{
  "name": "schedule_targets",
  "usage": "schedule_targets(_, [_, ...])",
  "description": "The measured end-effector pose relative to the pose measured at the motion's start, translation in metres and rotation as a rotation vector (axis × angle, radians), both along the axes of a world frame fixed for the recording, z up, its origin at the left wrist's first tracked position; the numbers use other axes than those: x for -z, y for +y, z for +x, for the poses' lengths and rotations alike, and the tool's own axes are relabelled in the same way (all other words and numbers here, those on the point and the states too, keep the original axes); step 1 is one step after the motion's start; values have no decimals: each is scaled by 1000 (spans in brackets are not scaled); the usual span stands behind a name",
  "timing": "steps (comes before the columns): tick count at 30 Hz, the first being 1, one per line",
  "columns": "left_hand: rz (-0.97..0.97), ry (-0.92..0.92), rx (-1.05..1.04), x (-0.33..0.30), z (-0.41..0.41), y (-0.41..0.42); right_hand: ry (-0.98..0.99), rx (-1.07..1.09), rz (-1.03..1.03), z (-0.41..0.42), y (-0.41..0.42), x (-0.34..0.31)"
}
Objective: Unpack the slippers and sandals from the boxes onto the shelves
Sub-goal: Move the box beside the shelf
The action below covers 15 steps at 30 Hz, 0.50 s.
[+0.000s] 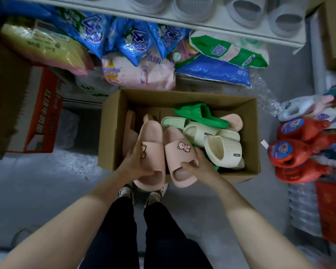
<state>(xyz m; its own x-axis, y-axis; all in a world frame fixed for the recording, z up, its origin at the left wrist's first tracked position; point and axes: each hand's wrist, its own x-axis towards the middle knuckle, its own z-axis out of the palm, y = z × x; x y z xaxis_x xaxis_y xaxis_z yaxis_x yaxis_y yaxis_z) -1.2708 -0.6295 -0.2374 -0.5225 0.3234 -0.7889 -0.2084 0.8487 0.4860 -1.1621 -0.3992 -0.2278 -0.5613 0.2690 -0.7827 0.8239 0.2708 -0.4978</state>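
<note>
Pink foam, two slippers with bear badges: I have one in each hand over the near edge of the cardboard box point(113, 121). My left hand point(136, 162) wraps its fingers round the strap of the left pink slipper point(150, 136), and my right hand point(195, 162) pinches the strap of the right pink slipper point(175, 150), thumb hooked into the opening. Both lie side by side, almost touching, long axes running away from me, open toe ends toward my feet and heels pointing into the box toward the shelf.

Inside the box I see a bright green sandal point(200, 115) lying crosswise on top, a pale green slipper point(173, 122) under it, and cream ribbed slippers point(224, 150) just beside my right hand. More pink slippers point(129, 133) stand against the left wall of the box.

Beyond the box, blue detergent bags point(132, 41) and other packs crowd the floor under the white shelf point(182, 20), which carries grey slippers point(244, 10). Red bottles point(297, 150) lie to the right, and a red-and-white carton point(39, 113) stands to the left.
</note>
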Motion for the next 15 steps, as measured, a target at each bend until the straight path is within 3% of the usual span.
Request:
schedule_targets(4, [3,-59,-4,0,4,-12,-23,112,-132,-2,13,-2])
schedule_targets(8, [25,-57,-173,3,13,-18,-68,229,-306,-1,19,-13])
schedule_targets(12, [124,-176,-286,-5,12,-24,-29,261,-265,5,12,-21])
schedule_targets(15, [228,-156,-278,-17,1,-38,31,294,-243,3,-2,-40])
